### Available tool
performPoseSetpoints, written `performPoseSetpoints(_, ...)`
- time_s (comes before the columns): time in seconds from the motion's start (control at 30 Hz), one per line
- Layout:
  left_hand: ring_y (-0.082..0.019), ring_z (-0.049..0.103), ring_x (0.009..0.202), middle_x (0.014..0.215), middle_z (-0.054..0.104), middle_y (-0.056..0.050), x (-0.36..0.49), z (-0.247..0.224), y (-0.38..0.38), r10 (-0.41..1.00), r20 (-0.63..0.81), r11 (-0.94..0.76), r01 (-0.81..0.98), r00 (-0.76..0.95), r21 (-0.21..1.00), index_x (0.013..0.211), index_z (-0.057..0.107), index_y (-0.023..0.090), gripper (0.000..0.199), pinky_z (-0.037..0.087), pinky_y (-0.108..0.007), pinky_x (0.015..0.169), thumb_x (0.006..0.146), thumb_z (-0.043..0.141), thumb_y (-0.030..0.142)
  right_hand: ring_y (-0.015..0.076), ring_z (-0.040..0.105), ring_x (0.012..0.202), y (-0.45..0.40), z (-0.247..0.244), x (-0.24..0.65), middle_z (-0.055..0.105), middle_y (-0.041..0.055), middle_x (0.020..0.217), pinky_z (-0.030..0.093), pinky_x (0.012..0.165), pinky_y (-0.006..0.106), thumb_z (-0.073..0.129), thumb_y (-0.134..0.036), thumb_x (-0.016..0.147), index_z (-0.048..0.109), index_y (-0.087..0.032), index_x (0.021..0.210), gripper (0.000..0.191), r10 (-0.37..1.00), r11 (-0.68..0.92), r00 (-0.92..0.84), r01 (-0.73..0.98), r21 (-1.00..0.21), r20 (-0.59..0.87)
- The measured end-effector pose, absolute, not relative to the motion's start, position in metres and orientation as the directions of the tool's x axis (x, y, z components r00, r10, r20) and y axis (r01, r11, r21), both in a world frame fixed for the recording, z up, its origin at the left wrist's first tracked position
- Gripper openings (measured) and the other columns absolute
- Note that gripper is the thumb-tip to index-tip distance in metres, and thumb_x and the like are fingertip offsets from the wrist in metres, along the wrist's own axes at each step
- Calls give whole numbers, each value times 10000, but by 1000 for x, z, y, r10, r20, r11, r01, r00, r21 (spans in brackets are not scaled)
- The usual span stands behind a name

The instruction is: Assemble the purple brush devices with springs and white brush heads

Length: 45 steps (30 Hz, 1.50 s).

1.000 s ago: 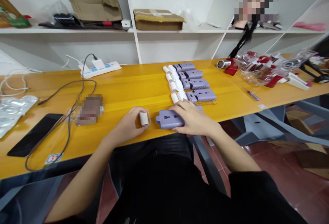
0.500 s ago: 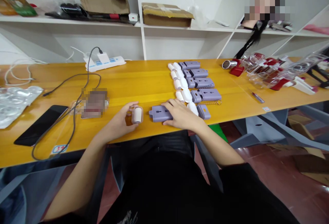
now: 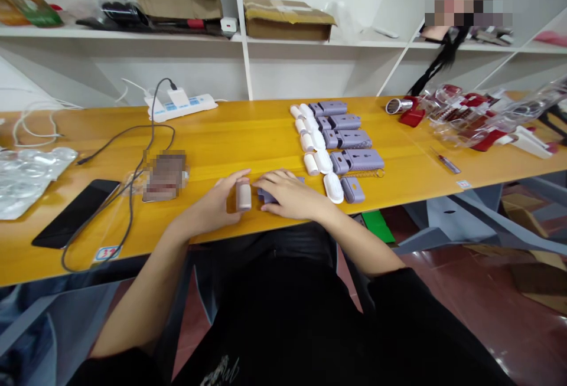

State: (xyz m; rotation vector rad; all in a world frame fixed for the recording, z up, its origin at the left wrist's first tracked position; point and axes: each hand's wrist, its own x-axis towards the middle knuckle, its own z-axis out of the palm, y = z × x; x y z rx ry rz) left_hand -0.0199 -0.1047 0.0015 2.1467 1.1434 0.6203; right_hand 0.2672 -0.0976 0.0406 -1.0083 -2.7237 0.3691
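A small whitish cylinder (image 3: 244, 196) stands near the table's front edge, between the thumb and fingers of my left hand (image 3: 217, 206), which curve around its left side. Just to its right, my right hand (image 3: 287, 196) lies over a purple case (image 3: 267, 196) and hides most of it. To the right are a white oval shell (image 3: 333, 188) and a short purple cap (image 3: 353, 189). Behind them, several rows each hold a pale cylinder (image 3: 310, 164), a white shell, a purple cap and a long purple case (image 3: 364, 159).
A black phone (image 3: 75, 213), a dark cable and a pixelated item lie at the left. A power strip (image 3: 183, 107) is at the back. Red and clear plastic parts and a thin tool (image 3: 447, 164) are at the right. White shelves rise behind.
My right hand has moved left and covers more of the purple case. My left hand and the small cylinder have shifted slightly right. The view has shifted a little.
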Motion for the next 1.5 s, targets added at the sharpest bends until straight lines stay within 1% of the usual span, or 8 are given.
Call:
performPoseSetpoints(0.3,-364,393,1759,1864,469,-146,-25,9,-114,841,101,-447,576,532,684,1872,193,333,1083,294,-679,1441,936,737,314,400,598,1493,-97,33,256,699,167,1560,447,1313,627,873,-408,1034,685,-217,1532,565,659,743,-737,607,-283,150)
performPoseSetpoints(0.47,-380,438,1731,1850,472,-126,-40,2,-116,850,129,-457,593,510,663,1819,346,325,969,360,-663,1429,919,704,281,409,588,1517,-93,33,246,704,165,1581,413,1338,651,932,-425,974,648,-235,1578,694,637,761,-755,584,-281,155)
performPoseSetpoints(0.67,-369,452,1729,1835,467,-155,-52,-1,-115,859,113,-440,605,500,664,1796,373,259,912,337,-636,1455,938,681,285,399,666,1397,-90,32,226,793,183,1384,385,1341,657,869,-467,1027,732,-173,1381,481,638,767,-761,614,-190,116)
performPoseSetpoints(0.93,-460,142,1839,1984,116,-183,-46,-1,-118,898,155,-413,668,411,619,1881,74,341,1358,235,-728,1451,863,938,592,375,666,1431,-86,33,249,748,143,1491,476,1280,603,857,-455,993,655,-255,1522,600,676,710,-672,486,-509,302)
performPoseSetpoints(1.03,-553,181,1807,1940,275,-213,-19,10,-117,901,216,-433,751,376,499,1857,216,349,1410,180,-837,1407,751,1033,662,365,676,1444,-80,35,269,717,146,1557,499,1280,584,793,-479,1024,633,-251,1536,583,716,667,-578,403,-626,391)
performPoseSetpoints(1.2,-594,310,1749,1684,651,-214,33,23,-105,843,143,-529,753,518,391,1663,566,271,1021,77,-900,1368,820,979,673,352,709,1395,-70,29,291,755,140,1476,522,1278,573,764,-564,1038,683,-239,1430,516,769,613,-483,371,-697,419)
performPoseSetpoints(1.37,-506,606,1554,1523,754,-184,46,22,-91,843,118,-514,724,524,460,1438,694,243,661,146,-871,1377,878,921,513,312,759,1277,-66,19,295,794,115,1359,590,1204,548,738,-668,1045,677,-262,1353,512,837,513,-368,270,-815,406)
performPoseSetpoints(1.5,-412,635,1530,1627,668,-155,34,28,-90,807,233,-552,554,543,623,1602,558,276,788,362,-704,1393,895,872,428,294,756,1226,-62,19,297,794,101,1295,615,1154,510,719,-788,1025,679,-262,1300,595,858,485,-297,198,-852,420)
